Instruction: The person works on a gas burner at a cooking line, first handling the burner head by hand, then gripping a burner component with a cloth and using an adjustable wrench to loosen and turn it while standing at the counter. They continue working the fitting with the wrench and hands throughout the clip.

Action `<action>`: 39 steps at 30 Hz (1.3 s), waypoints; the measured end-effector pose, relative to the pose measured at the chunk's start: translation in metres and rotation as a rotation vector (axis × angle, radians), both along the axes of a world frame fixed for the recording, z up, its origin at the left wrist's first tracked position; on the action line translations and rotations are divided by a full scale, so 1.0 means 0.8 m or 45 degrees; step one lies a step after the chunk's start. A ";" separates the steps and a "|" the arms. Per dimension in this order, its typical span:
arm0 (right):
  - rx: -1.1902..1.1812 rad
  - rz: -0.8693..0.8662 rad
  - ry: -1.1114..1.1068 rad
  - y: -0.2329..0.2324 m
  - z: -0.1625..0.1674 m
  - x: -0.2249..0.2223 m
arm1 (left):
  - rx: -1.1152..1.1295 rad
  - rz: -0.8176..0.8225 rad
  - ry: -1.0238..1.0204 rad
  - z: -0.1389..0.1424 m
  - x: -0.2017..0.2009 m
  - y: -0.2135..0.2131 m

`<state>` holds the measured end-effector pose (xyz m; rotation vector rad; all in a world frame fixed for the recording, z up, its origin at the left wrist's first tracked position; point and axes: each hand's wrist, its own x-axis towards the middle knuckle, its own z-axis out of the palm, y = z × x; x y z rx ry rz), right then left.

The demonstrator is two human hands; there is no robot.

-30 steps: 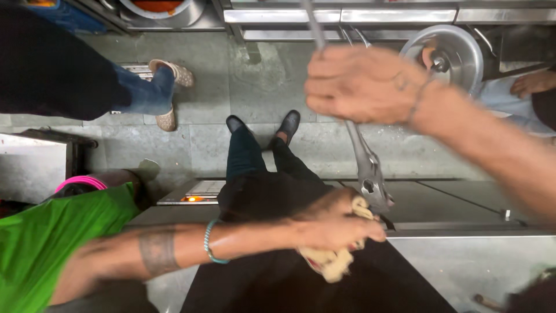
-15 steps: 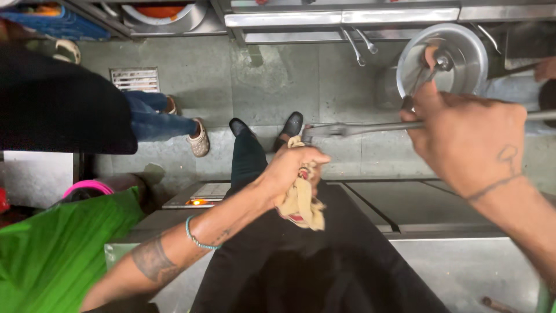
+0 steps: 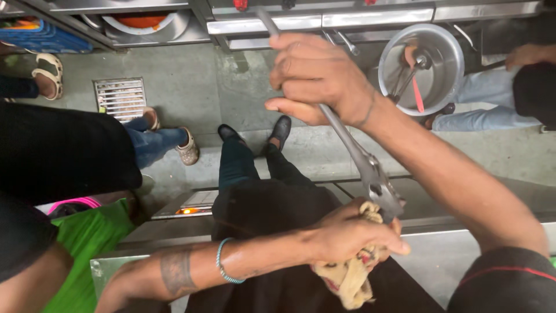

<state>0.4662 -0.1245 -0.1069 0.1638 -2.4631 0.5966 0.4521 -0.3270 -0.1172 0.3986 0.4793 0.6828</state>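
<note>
Right hand [image 3: 318,78], upper centre of frame, fist closed around the handle of long metal tongs [image 3: 353,148]; tongs slant down to lower right. Left hand [image 3: 353,235], lower centre, clenched on a stained yellowish cloth [image 3: 347,278], cloth wrapped at the tongs' tip. Steel pot [image 3: 425,64] with utensils at upper right, on the floor.

Grey concrete floor [image 3: 191,87] with a metal drain grate [image 3: 120,98], stainless steel counters [image 3: 324,20] along the top, steel pot [image 3: 431,64] nearby.
</note>
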 end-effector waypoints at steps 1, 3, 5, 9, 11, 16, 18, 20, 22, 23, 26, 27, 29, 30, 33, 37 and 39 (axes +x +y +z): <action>0.062 -0.016 0.009 0.007 0.019 -0.001 | -0.005 -0.020 -0.040 0.001 -0.006 0.000; 0.165 -0.057 0.027 0.010 0.045 -0.002 | -0.037 -0.068 -0.120 0.006 -0.021 -0.011; 0.310 -0.200 0.026 0.013 0.057 0.004 | -0.096 -0.126 -0.043 0.006 -0.032 -0.015; 0.448 -0.459 -0.139 0.025 0.055 0.053 | -0.133 -0.088 0.119 -0.001 -0.046 -0.014; 0.505 -0.549 -0.134 0.035 0.048 0.085 | -0.081 -0.048 0.113 -0.001 -0.049 -0.010; 0.238 -0.692 -0.153 0.045 0.034 0.150 | -0.307 -0.123 -0.091 0.018 -0.061 -0.001; 0.137 -0.767 -0.154 0.041 0.023 0.167 | -0.389 -0.127 -0.158 0.026 -0.062 0.001; 0.097 -0.825 -0.155 0.039 0.010 0.186 | -0.363 -0.145 -0.139 0.032 -0.065 0.001; 0.082 -0.886 -0.179 0.039 -0.004 0.209 | -0.334 -0.155 -0.133 0.036 -0.068 -0.003; 0.094 -0.913 -0.185 0.042 -0.011 0.219 | -0.310 -0.157 -0.131 0.037 -0.071 -0.004; 0.137 -0.993 -0.269 0.050 -0.019 0.249 | -0.257 -0.156 -0.058 0.038 -0.072 -0.005; 0.190 -0.996 -0.330 0.054 -0.019 0.253 | -0.241 -0.151 -0.018 0.039 -0.073 -0.005; 0.336 -0.839 -0.523 0.062 -0.004 0.257 | -0.147 -0.140 0.111 0.039 -0.076 -0.007; 0.376 -0.733 -0.618 0.065 0.008 0.257 | -0.100 -0.135 0.177 0.039 -0.078 -0.008; 0.383 -0.496 -0.880 0.050 0.035 0.244 | -0.203 -0.187 0.307 0.039 -0.077 -0.010; 0.177 -0.297 -1.144 0.009 0.053 0.224 | -0.204 -0.232 0.276 0.038 -0.070 -0.008; -0.033 -0.235 -1.470 -0.002 0.058 0.216 | -0.159 -0.259 0.324 0.032 -0.068 -0.008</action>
